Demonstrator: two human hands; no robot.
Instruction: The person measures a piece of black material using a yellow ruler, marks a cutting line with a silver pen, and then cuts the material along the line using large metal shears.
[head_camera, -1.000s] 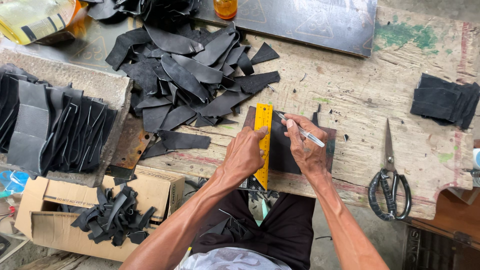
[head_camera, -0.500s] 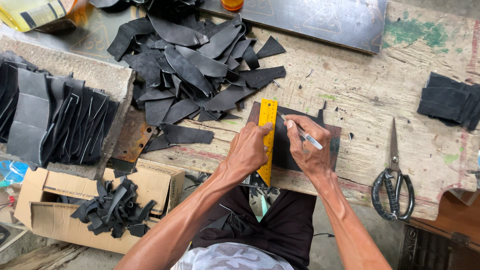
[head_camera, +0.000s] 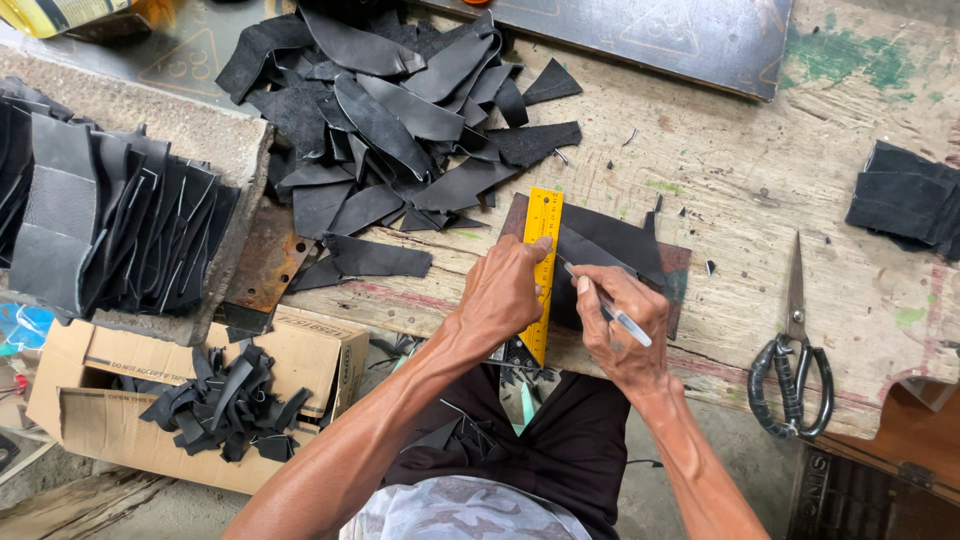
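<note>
The fingers (head_camera: 520, 262) of the left hand (head_camera: 503, 295) pressed flat, spread, on the yellow ruler (head_camera: 541, 272), gripping nothing; those of the right hand (head_camera: 620, 322) were closed round a slim silver pen (head_camera: 612, 308), its tip just right of the ruler. The ruler lay upright across a dark leather piece (head_camera: 610, 250), matte black with a reddish edge, flat on the bench (head_camera: 740, 170). Above and left of the ruler sat a heap of black offcuts (head_camera: 390, 130); well to its right lay black-handled scissors (head_camera: 795, 370), and farther right a stack of cut squares (head_camera: 905, 205). Left of the ruler, bundled strips (head_camera: 110, 230) rested on a stone block, with a cardboard box (head_camera: 300, 350) of scraps below. The bench was worn, paint-stained wood. Against the earlier view, both hands stayed on ruler and pen; only the camera had shifted slightly
</note>
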